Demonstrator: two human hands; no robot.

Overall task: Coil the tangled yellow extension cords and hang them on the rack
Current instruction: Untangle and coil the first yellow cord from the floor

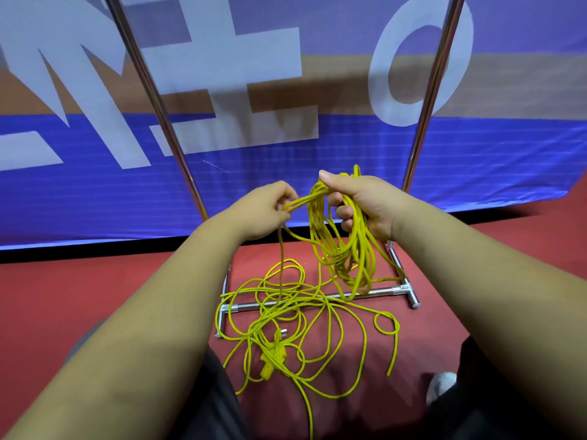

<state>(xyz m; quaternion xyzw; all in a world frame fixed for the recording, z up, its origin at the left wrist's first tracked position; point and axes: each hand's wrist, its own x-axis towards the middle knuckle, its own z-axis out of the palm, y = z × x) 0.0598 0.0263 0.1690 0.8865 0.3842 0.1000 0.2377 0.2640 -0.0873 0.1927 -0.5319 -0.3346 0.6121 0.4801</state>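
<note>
Several loops of yellow extension cord [360, 242] are gathered into a hanging coil, which is gripped by the right hand [365, 204]: the fingers are curled round the bundle and the thumb is laid across its top. A doubled strand leading out of the coil is pinched in the curled fingers of the left hand [270, 211], just to the left of the coil. From that hand a strand drops to the red floor [95, 296], where the rest of the cord is spread as a loose tangle [273, 314], partly draped over the base crossbar [381, 292] of the metal rack [150, 90]. Yellow plugs [273, 354] are seen low in the tangle. The hands are flanked by the rack's two shiny uprights. A blue banner [476, 160] with large white letters is seen behind the rack, and a light shoe [440, 387] at lower right.
</note>
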